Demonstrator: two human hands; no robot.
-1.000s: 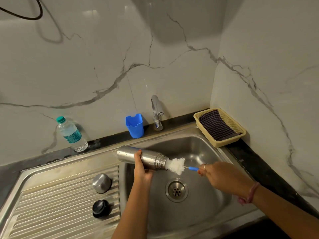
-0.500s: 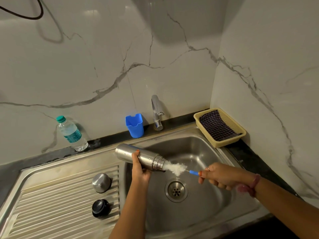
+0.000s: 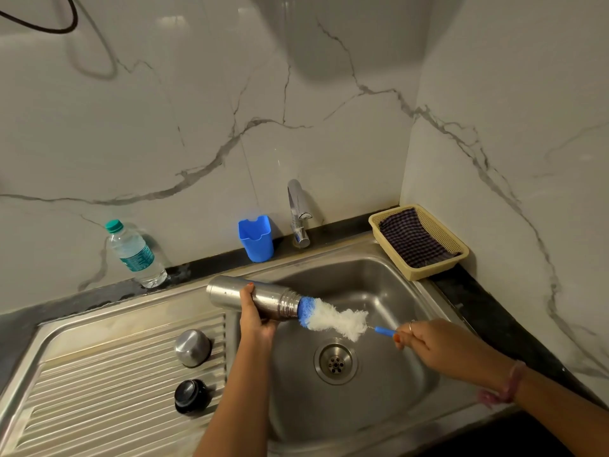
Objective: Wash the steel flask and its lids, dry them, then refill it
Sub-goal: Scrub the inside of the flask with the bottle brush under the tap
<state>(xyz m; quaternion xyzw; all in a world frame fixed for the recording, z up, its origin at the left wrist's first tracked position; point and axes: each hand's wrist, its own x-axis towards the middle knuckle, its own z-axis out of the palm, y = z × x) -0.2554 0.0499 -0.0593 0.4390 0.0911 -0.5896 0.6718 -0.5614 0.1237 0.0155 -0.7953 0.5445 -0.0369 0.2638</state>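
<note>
At 6 o'clock the left hand [image 3: 255, 319] wraps the steel flask [image 3: 252, 297] mid-body above the sink [image 3: 389, 423]; wet, rigid steel probably slips. At 3 o'clock the right hand [image 3: 425, 341] pinches the soft bottle brush [image 3: 333, 319].

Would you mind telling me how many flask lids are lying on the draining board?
2. The steel lid sits on the ribbed draining board beside the basin; the black lid lies just in front of it, nearer the camera. None seems hidden.

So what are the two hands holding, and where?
Left hand grips the steel flask around its middle. Right hand pinches the bottle brush by its blue handle end.
</note>
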